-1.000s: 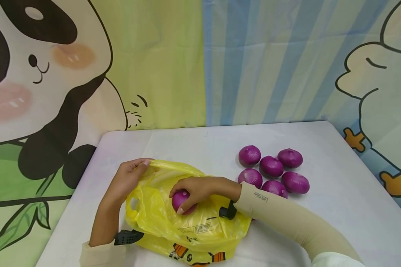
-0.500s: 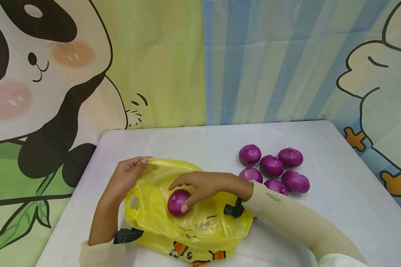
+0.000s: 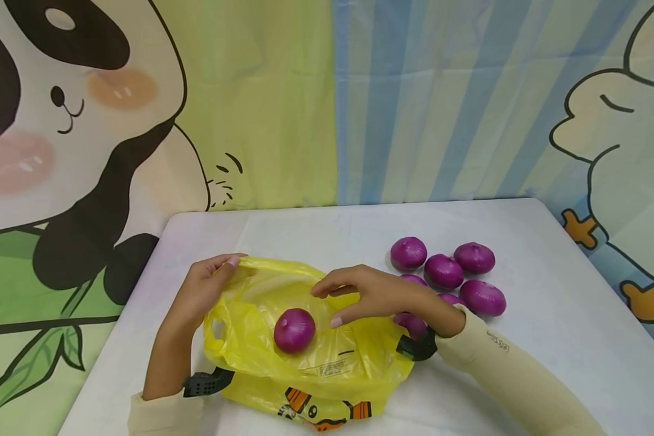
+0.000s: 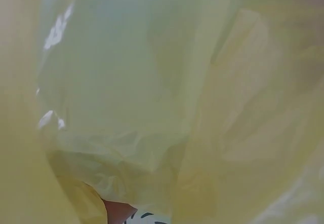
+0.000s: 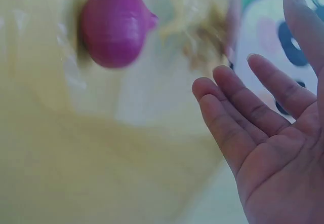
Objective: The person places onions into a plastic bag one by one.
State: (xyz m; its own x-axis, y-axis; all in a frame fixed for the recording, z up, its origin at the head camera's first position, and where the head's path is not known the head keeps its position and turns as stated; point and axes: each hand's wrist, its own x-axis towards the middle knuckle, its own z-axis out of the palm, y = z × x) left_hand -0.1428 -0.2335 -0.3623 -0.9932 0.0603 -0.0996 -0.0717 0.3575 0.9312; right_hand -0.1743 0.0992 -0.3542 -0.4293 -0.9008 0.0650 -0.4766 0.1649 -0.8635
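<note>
In the head view a yellow plastic bag [image 3: 360, 375] lies on the table with its mouth spread. My left hand [image 3: 204, 290] pinches the bag's upper left rim between thumb and fingers. One purple onion [image 3: 294, 330] rests inside the bag mouth; the right wrist view shows the same onion [image 5: 114, 26] with its tip. My right hand [image 3: 378, 293] hovers above the bag, right of that onion, apart from it and holding nothing. Its fingers look loosely extended in the right wrist view. Yellow film fills the left wrist view and hides the left hand there.
Several purple onions [image 3: 443, 270] sit in a cluster at the right of the white table [image 3: 528, 242]. My right forearm partly covers the nearest ones. Behind the table hangs a cartoon-printed curtain [image 3: 283, 103].
My right hand has let go of the onion and moved right and up, away from it. The onion stays in the bag. My left hand keeps its hold on the rim.
</note>
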